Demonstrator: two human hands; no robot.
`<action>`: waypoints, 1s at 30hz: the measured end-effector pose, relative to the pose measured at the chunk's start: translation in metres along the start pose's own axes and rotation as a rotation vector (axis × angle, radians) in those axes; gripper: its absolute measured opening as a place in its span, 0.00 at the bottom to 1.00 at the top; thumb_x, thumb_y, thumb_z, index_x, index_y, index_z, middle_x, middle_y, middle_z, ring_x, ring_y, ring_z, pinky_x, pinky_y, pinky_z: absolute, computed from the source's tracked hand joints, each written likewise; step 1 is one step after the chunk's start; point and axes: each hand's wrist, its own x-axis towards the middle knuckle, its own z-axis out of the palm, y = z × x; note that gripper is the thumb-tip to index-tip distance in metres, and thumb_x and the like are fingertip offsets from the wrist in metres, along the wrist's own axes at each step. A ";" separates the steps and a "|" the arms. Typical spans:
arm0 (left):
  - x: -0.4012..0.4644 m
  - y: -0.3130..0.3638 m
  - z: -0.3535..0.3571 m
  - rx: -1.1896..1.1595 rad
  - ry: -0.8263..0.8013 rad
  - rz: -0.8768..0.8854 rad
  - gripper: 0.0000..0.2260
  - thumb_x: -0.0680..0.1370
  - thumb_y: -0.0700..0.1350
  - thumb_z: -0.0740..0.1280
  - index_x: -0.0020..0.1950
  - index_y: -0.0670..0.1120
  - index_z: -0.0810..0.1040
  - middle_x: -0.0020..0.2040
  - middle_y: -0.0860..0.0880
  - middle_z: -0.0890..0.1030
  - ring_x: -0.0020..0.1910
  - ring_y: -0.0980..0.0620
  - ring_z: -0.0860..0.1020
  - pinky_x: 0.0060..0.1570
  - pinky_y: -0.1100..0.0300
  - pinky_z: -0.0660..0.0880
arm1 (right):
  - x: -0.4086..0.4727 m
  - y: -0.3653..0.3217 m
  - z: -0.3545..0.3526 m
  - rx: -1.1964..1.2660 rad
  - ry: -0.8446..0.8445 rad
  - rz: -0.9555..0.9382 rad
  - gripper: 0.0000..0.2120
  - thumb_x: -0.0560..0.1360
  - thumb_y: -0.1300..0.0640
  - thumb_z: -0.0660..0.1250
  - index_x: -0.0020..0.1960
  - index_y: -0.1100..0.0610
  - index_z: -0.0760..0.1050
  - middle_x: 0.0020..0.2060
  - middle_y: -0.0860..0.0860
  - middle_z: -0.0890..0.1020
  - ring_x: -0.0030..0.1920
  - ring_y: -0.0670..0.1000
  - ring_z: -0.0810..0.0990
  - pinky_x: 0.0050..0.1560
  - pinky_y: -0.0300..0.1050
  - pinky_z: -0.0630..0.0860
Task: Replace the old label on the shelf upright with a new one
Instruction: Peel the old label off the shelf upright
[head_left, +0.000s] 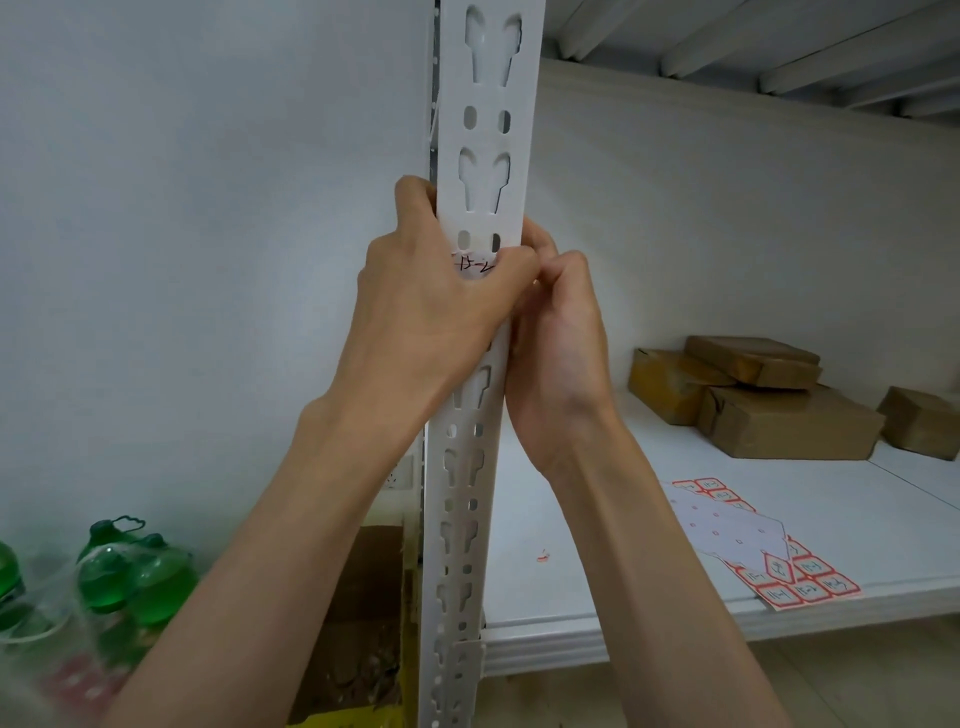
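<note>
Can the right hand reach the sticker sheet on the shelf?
Probably yes. The sticker sheet lies uncovered near the shelf edge, just below the right hand, but its fingers are busy on the upright.

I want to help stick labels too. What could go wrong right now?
The handwritten white label on the white slotted metal upright sits half under the left hand, so it might tear or crease while the right hand picks at its edge. The red-bordered sticker sheet overhangs the white shelf board and could slip off.
</note>
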 end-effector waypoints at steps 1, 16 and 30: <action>0.001 0.000 -0.001 0.008 -0.006 0.000 0.19 0.72 0.54 0.71 0.56 0.49 0.68 0.42 0.57 0.79 0.41 0.58 0.80 0.36 0.63 0.76 | 0.000 0.000 0.000 -0.003 0.007 0.001 0.22 0.82 0.56 0.50 0.72 0.55 0.72 0.53 0.55 0.85 0.49 0.49 0.83 0.49 0.41 0.80; 0.001 0.005 -0.005 0.070 -0.116 0.015 0.19 0.76 0.55 0.68 0.58 0.48 0.63 0.43 0.55 0.78 0.41 0.53 0.80 0.39 0.54 0.78 | 0.002 0.004 -0.003 -0.025 -0.017 -0.019 0.23 0.81 0.55 0.50 0.73 0.55 0.70 0.59 0.58 0.83 0.53 0.50 0.82 0.53 0.42 0.79; 0.002 0.008 -0.001 0.002 -0.112 -0.064 0.15 0.78 0.51 0.66 0.58 0.48 0.64 0.42 0.56 0.76 0.39 0.59 0.77 0.33 0.62 0.69 | -0.001 0.001 0.001 -0.006 -0.009 -0.011 0.23 0.83 0.56 0.48 0.73 0.57 0.70 0.54 0.57 0.82 0.53 0.51 0.80 0.57 0.44 0.76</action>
